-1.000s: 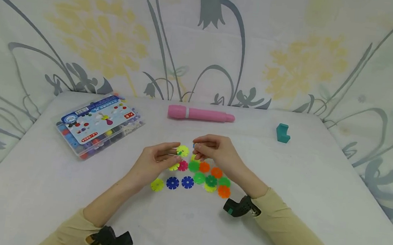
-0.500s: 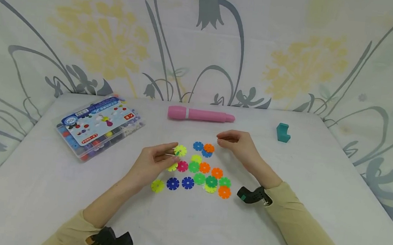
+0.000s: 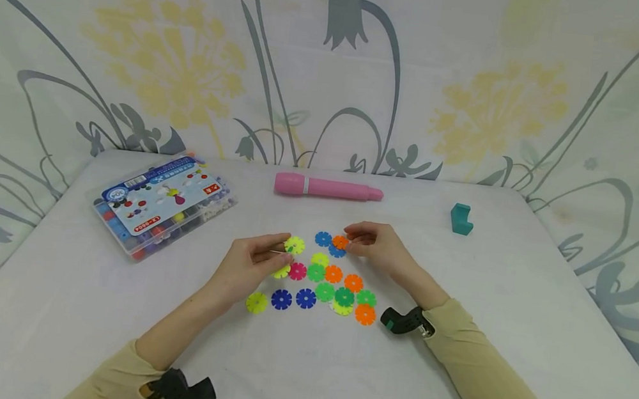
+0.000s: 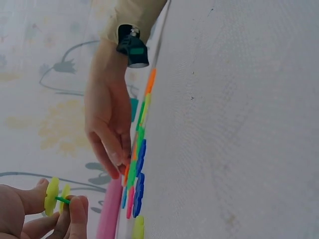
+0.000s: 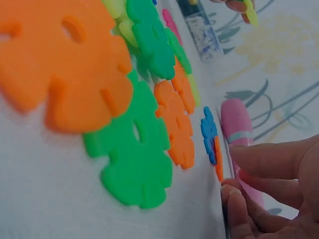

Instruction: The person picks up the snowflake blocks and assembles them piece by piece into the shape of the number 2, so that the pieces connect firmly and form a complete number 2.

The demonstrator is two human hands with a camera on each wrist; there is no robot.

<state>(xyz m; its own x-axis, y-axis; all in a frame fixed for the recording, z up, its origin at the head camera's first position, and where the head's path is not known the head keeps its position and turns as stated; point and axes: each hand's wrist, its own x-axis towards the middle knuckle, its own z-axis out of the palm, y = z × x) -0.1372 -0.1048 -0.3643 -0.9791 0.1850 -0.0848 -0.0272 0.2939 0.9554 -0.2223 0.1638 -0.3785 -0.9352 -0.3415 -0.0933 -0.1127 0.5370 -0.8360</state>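
My left hand [image 3: 249, 270] pinches a small joined piece of slotted yellow plastic discs [image 3: 294, 244], held above the table. In the left wrist view a thin green part [image 4: 62, 200] shows edge-on between two yellow discs of that piece. My right hand [image 3: 379, 249] has its bent fingertips right at the edge of an orange slotted disc [image 3: 341, 243]. That disc partly covers a blue disc [image 3: 337, 251], and a second blue disc [image 3: 323, 239] lies beside it. In the right wrist view a gap shows between thumb and index finger, close to the orange disc [image 5: 218, 159].
Several more discs lie nearer, among them a pink one [image 3: 298, 271], a dark blue one [image 3: 306, 298] and a green one [image 3: 344, 296]. A clear box of coloured parts [image 3: 163, 207] sits back left, a pink marker-shaped tube [image 3: 329, 189] at the back, a teal block [image 3: 461, 219] right.
My right hand let go of the discs at the back, drew away to the right, then came back left to the orange disc's edge. My left hand stays in place with its piece.
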